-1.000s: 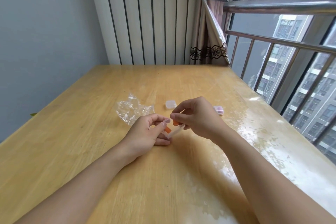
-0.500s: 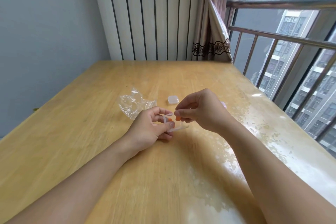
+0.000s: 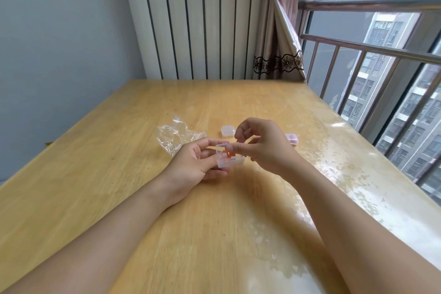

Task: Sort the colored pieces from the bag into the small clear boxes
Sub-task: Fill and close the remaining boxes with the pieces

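Head view: the left hand [image 3: 191, 164] grips an open clear box [image 3: 230, 161] just above the counter [image 3: 214, 234], orange pieces [image 3: 231, 155] inside; the right hand [image 3: 260, 143] has its fingers pinched at the lid's edge. Best to steady the base and press the lid evenly. Beyond lie the crumpled bag [image 3: 175, 136] and two closed boxes [image 3: 228, 131].

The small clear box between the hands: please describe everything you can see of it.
The small clear box looks like thin transparent plastic, with its hinged lid standing open. Orange pieces show inside. It is held above the wooden table. The left hand grips it, and the right hand pinches at its lid.
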Available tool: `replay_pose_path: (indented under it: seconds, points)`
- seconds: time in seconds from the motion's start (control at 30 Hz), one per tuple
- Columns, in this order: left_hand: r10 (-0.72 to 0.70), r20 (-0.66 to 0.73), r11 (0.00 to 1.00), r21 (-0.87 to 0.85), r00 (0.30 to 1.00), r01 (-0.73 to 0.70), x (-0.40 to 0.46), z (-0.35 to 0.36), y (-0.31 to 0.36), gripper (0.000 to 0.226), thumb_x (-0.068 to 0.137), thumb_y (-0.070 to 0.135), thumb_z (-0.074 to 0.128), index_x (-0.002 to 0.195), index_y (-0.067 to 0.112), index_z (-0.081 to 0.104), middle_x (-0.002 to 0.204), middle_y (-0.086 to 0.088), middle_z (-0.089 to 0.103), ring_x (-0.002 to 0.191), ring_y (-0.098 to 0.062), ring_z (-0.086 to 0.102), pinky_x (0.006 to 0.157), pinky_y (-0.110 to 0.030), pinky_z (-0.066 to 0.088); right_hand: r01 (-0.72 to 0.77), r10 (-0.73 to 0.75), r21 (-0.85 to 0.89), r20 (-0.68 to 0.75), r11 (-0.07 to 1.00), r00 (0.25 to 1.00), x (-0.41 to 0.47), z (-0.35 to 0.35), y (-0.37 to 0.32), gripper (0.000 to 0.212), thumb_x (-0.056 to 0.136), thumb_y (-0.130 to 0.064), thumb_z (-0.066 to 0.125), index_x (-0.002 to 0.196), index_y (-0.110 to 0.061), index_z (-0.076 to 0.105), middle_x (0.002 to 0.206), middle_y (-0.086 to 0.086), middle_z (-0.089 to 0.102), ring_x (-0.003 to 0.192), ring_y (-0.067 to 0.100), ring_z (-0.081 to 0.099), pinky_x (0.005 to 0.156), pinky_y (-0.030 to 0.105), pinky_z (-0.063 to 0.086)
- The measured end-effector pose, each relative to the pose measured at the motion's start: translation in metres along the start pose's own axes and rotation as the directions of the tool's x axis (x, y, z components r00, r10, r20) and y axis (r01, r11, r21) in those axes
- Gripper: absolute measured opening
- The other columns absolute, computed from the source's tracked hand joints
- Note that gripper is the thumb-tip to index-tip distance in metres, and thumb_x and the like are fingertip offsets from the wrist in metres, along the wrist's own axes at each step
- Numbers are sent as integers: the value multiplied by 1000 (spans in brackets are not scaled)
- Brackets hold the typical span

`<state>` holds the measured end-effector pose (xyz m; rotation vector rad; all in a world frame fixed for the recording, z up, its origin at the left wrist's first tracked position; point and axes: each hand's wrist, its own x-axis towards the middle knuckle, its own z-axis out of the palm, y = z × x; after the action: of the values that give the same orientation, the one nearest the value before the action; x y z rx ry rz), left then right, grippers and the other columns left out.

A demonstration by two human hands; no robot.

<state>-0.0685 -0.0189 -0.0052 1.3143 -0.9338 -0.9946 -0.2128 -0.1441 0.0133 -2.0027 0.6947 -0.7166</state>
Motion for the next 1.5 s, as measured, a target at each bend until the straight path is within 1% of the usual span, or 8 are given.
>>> replay_pose_path:
  seconds: [0.1,0.2,0.3,0.53,0.73,0.97,1.23,1.5]
  points:
    - [-18,-8,1000,-10,1000,18,-1,0,0,26,94,8,68,120,13,68,89,-7,76,76,-15,71,69,-23,59,-46,40,83,72,996,997,-1,-4,-7,28,86,-40,77,97,-14,73,86,0,73,66,11,64,57,28,49]
    - [-43,-31,999,-31,999,42,0,-1,0,25,95,11,67,120,12,67,93,-9,77,74,-14,70,67,-23,59,-130,103,120,209,984,972,-4,-18,-14,51,87,-63,59,112,-21,74,108,0,76,87,16,71,71,29,57]
    - [-47,-22,999,-27,999,47,-1,-3,2,23,95,13,66,118,15,69,105,-10,78,75,-14,70,67,-21,57,-118,80,95,340,988,937,-8,-22,-13,63,73,-53,79,126,-21,68,120,-2,73,101,19,74,82,35,61]
    - [-76,0,990,-122,997,75,0,-1,5,42,96,44,56,117,11,71,112,-13,76,79,-21,72,71,-26,61,-141,96,194,222,971,970,-7,-14,-5,41,76,-18,86,115,-13,72,110,9,74,88,21,73,86,42,61]
    - [34,1,998,58,999,-34,-2,0,1,25,95,23,67,114,8,74,105,-9,79,85,-19,74,76,-27,61,-138,93,252,182,958,979,-6,-11,-5,39,73,-5,87,109,-11,73,100,21,74,86,26,73,93,51,59]
    - [113,-10,988,110,994,-112,-3,1,0,19,93,20,69,108,11,76,103,-13,78,86,-23,76,71,-27,60,-175,125,300,179,938,976,-5,-13,-4,42,69,2,88,108,-4,71,84,11,76,79,21,75,82,32,59]
    - [126,20,983,134,992,-127,0,-3,-2,19,92,18,71,108,9,75,102,-17,77,95,-30,76,72,-29,60,-197,151,240,198,951,968,-7,-15,-8,38,69,-4,90,103,-8,74,86,11,78,84,23,75,101,48,53]
    - [233,-6,941,252,973,-224,3,-5,-7,12,93,13,70,100,20,76,90,-7,79,88,-28,75,73,-31,61,-42,25,136,122,990,992,-9,-10,-10,36,67,-8,93,98,-11,75,81,5,79,77,15,75,80,31,61]
